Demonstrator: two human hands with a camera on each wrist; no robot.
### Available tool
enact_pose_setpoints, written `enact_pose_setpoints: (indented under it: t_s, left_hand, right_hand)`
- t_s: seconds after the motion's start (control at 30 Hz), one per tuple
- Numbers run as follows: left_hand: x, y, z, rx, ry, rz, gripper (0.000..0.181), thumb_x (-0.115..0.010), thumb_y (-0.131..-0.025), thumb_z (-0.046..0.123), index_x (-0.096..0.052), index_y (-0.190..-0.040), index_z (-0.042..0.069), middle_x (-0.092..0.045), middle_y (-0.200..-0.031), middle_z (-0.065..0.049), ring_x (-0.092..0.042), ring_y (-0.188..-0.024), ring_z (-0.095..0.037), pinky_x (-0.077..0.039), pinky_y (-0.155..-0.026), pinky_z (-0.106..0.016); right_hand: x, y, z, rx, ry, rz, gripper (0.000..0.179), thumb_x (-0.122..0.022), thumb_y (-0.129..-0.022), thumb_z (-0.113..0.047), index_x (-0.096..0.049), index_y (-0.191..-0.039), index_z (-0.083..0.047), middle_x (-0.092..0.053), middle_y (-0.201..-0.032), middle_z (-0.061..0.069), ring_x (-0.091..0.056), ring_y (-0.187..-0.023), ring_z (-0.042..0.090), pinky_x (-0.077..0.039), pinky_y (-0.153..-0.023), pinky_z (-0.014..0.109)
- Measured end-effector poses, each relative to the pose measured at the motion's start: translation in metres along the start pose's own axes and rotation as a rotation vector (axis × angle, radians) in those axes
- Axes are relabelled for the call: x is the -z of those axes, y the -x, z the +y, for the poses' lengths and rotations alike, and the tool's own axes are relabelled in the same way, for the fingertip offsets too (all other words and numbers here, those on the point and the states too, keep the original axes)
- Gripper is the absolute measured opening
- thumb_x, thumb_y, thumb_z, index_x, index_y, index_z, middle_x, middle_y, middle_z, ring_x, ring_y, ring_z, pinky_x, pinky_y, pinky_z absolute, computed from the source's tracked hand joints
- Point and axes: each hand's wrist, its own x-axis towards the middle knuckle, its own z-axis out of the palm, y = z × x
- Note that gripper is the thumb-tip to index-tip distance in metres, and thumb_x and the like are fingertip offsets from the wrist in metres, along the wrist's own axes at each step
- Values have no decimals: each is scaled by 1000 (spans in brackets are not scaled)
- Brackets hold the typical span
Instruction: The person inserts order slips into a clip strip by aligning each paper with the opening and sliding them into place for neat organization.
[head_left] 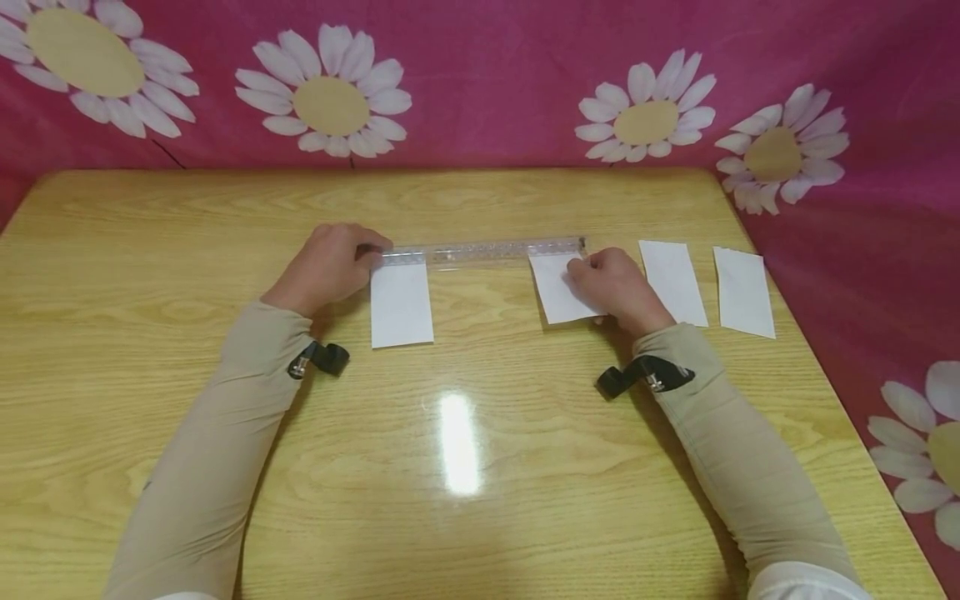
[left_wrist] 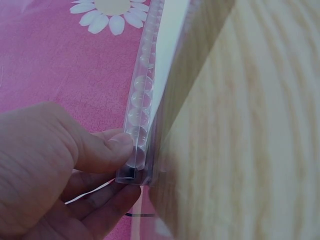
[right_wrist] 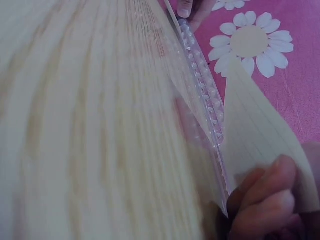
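A clear plastic ticket rail [head_left: 480, 252] with a row of clear round balls lies across the far half of the table. My left hand [head_left: 330, 262] pinches its left end, thumb on the front and fingers behind, as the left wrist view shows. Close by, a white paper slip [head_left: 402, 304] extends from the rail toward me. My right hand [head_left: 615, 287] pinches the right side of a second paper slip [head_left: 555, 287], whose top edge is at the rail near its right end. That slip bends in the right wrist view, with curled fingers [right_wrist: 270, 195] over it.
Two more white slips, a nearer one [head_left: 675, 283] and a farther one [head_left: 744, 292], lie to the right of my right hand. The wood-grain table [head_left: 360, 483] has a bright reflection at its middle. A pink flowered cloth [head_left: 487, 83] hangs behind and to the right.
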Motion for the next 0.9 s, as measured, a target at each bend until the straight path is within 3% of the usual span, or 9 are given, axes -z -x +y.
enact_pose_setpoints:
  t_s: [0.17, 0.67, 0.9]
  left_hand:
    - [0, 1, 0, 11, 1, -3, 35, -53, -102, 6, -69, -133, 5, -67, -137, -19, -55, -105, -30, -45, -91, -42]
    - [1, 1, 2, 12, 2, -9, 35, -53, -103, 7, -69, -134, 6, -66, -138, -19, -55, -105, -31, -45, -89, -42]
    - [1, 1, 2, 22, 1, -15, 35, -53, -103, 7, -68, -135, 6, -66, -139, -19, -55, -106, -31, -45, -91, -43]
  right_hand:
    - [-1, 0, 1, 8, -16, 9, 35, -47, -100, -35, -65, -95, -5, -54, -80, 5, -49, -49, 14, -45, -47, 29]
    - [-2, 0, 2, 32, -12, 11, 31, -48, -98, -32, -65, -97, -6, -50, -68, 0, -49, -47, 14, -43, -47, 30]
    - [-1, 0, 3, 61, -40, 14, 33, -49, -101, -33, -64, -96, -5, -49, -67, -2, -47, -47, 13, -44, -47, 30]
